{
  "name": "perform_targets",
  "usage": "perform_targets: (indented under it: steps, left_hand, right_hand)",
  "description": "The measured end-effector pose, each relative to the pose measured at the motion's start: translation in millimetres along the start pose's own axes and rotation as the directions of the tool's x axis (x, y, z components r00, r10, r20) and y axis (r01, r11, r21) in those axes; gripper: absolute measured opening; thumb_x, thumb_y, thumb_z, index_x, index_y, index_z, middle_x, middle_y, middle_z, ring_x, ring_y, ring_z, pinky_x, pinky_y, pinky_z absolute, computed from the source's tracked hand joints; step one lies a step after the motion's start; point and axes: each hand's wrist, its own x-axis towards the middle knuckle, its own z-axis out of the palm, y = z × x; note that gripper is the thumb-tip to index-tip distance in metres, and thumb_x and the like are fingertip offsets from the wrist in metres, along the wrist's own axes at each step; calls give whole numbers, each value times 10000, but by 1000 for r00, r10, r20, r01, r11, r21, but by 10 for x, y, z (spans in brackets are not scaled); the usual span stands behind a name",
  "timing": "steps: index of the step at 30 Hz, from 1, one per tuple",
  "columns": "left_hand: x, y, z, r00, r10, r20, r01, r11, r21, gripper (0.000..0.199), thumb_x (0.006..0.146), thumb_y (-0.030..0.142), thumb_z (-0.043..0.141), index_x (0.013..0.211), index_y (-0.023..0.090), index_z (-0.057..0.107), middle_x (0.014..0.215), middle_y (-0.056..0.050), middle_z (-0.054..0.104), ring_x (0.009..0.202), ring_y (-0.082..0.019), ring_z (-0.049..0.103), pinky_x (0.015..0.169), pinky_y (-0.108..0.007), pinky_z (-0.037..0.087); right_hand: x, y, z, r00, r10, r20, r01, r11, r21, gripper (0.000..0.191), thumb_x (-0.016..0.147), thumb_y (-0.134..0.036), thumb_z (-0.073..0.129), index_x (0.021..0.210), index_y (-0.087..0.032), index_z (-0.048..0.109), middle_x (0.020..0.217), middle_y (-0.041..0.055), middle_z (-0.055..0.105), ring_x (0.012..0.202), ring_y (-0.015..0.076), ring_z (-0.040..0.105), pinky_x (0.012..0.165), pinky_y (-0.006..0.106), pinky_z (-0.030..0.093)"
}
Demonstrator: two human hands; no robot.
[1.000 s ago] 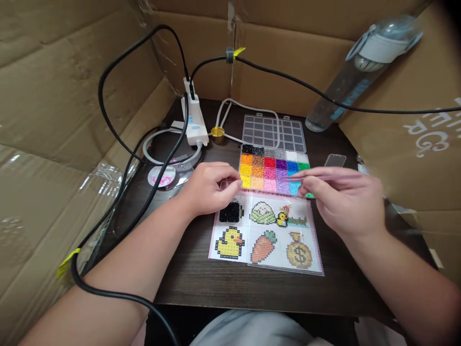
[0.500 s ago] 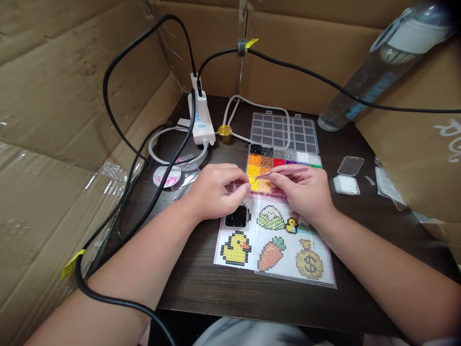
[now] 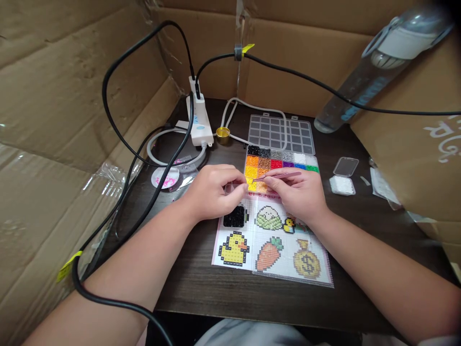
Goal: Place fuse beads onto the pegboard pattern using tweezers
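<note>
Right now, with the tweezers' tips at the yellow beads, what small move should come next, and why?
I'd guess the right hand should gently pinch one bead with the tweezers and lift it: the tips point down at the yellow beads, close by the left hand. Whether a bead is already caught is too small to tell.

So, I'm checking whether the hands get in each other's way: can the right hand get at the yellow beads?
Probably yes: the right hand holds tweezers with their tips at the yellow beads; the left hand sits just left, leaving most uncovered.
</note>
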Motion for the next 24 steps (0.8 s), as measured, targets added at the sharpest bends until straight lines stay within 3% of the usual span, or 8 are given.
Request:
perform_targets:
  steps: [11,17,21,24]
  left_hand:
    - [-6,-1,-15,1000,-13,8,13,1000,-3,115,744,127,572,730,136,686,630,-8,622,566,-97,518,548,-226,379]
    - [-5,-9,-2,1000,-10,-3,10,1000,1,108,740,121,580,712,124,685,617,3,604,559,-84,507,544,-213,369]
    - [-8,-19,-4,1000,-5,-3,5,1000,-5,119,747,121,577,710,116,690,614,0,602,557,-81,506,545,-210,374]
    - [-7,-24,-9,1000,2,-3,-2,1000,-9,122,750,122,574,704,117,687,614,-2,600,560,-84,511,546,-213,378]
  right_hand:
    - [-24,51,14,998,62,17,-63,994,91,88,719,-264,741,736,-179,754,684,41,730,544,150,668,507,281,600]
    - [-35,-19,17,995,98,-12,-94,979,180,88,720,-261,751,732,-173,745,629,21,714,514,128,653,497,248,596]
    - [-11,-231,-163,993,-65,-100,73,994,82,35,745,-211,746,729,-182,756,618,13,705,510,114,634,477,226,559]
    - [-57,-377,-418,950,-238,-202,255,965,64,29,774,-200,741,762,-212,763,698,20,728,539,117,634,510,253,555]
